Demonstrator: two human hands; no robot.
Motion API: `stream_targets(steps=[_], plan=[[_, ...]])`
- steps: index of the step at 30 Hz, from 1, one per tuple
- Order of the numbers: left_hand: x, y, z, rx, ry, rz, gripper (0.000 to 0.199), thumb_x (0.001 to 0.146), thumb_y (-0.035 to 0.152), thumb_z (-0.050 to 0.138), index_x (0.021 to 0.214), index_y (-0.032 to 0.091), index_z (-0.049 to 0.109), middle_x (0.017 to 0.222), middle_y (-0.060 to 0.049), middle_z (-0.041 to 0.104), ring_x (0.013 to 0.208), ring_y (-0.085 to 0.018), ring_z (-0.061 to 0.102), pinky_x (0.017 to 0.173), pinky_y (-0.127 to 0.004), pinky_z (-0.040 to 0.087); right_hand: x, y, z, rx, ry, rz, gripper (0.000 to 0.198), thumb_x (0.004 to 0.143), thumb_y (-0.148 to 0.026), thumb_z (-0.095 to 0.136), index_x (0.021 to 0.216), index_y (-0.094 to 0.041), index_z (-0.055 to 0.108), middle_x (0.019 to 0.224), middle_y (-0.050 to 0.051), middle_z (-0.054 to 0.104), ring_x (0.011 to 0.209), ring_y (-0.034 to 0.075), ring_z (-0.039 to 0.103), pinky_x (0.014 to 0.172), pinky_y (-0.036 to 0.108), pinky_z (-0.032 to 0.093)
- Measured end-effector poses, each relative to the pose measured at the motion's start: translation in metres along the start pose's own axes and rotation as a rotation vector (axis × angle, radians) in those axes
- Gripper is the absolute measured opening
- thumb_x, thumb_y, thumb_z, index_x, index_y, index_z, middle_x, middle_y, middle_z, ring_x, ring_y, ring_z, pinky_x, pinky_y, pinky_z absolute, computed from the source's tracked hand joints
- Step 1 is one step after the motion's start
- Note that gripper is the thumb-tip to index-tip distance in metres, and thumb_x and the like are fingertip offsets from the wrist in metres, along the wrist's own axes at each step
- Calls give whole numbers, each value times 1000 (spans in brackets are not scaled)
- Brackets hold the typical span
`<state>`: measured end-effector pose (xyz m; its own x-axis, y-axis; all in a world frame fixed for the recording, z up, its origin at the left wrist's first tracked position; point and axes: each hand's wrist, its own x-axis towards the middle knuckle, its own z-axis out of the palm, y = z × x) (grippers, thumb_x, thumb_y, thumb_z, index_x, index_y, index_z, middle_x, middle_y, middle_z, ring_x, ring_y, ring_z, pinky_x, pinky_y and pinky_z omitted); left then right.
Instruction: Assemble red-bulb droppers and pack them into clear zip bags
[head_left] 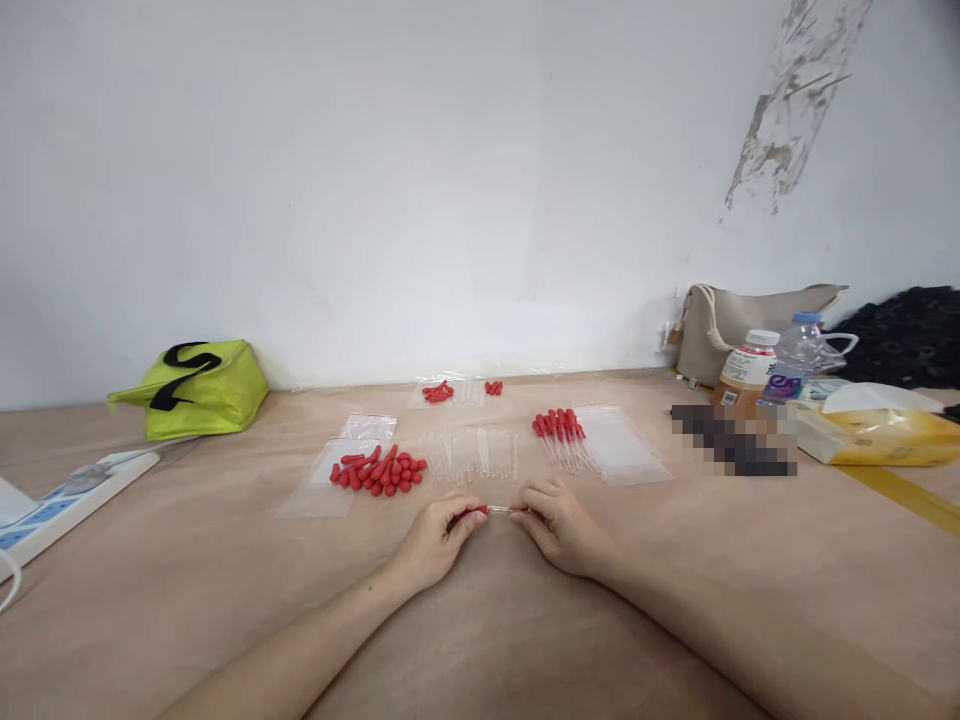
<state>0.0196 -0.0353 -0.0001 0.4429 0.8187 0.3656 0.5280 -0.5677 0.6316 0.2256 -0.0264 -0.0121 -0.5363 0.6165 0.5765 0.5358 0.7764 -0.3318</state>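
Note:
My left hand (442,530) pinches a red rubber dropper bulb (482,510). Between the fingers of my right hand (559,525) is a thin glass dropper tube (499,510), whose left end meets the bulb; whether it sits inside cannot be made out. Beyond my left hand lies a pile of red bulbs (382,472) on a clear plastic bag (319,485). Loose glass tubes (472,453) are spread in the middle. Droppers with red bulbs on glass tubes (562,440) lie side by side beyond my right hand, next to another clear bag (622,445).
More bulbs (437,392) and tubes lie near the wall. At left are a lime-green bag (199,390) and a power strip (75,500). On the right stand a beige bag (757,305), bottles (750,368) and a tissue pack (885,435), beside a blurred-out dark object (735,440).

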Motion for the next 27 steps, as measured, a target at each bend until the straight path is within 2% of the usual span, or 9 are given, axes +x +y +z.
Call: stream_targets(steps=[5, 12, 18, 27], plan=[[-2, 4, -1, 2, -41, 40, 21, 87, 24, 42, 81, 18, 62, 76, -3, 59, 73, -15, 53, 67, -25, 42, 2, 7, -1, -61, -33, -73, 16, 86, -19, 43, 86, -21, 59, 81, 1, 62, 71, 10, 55, 70, 27, 29], [-4, 4, -2, 158, -50, 101, 23, 88, 25, 41, 80, 17, 60, 72, -3, 55, 70, -14, 51, 64, -25, 40, 1, 0, 0, -219, 10, -127, 19, 84, -16, 42, 83, -20, 61, 77, 2, 61, 63, 10, 49, 67, 30, 23], [-8, 3, 0, 207, -71, 197, 22, 89, 26, 38, 84, 16, 57, 76, -4, 55, 69, -15, 50, 63, -26, 40, -2, -6, 2, -213, 26, -156, 21, 85, -18, 39, 79, -18, 59, 68, 2, 58, 59, 10, 44, 65, 30, 23], [-5, 0, -4, 316, -135, 276, 22, 90, 25, 35, 90, 17, 56, 82, -5, 56, 75, -15, 52, 68, -26, 42, 1, -8, 8, -237, 3, -143, 25, 87, -20, 37, 75, -16, 58, 66, 2, 56, 59, 11, 43, 64, 29, 24]])
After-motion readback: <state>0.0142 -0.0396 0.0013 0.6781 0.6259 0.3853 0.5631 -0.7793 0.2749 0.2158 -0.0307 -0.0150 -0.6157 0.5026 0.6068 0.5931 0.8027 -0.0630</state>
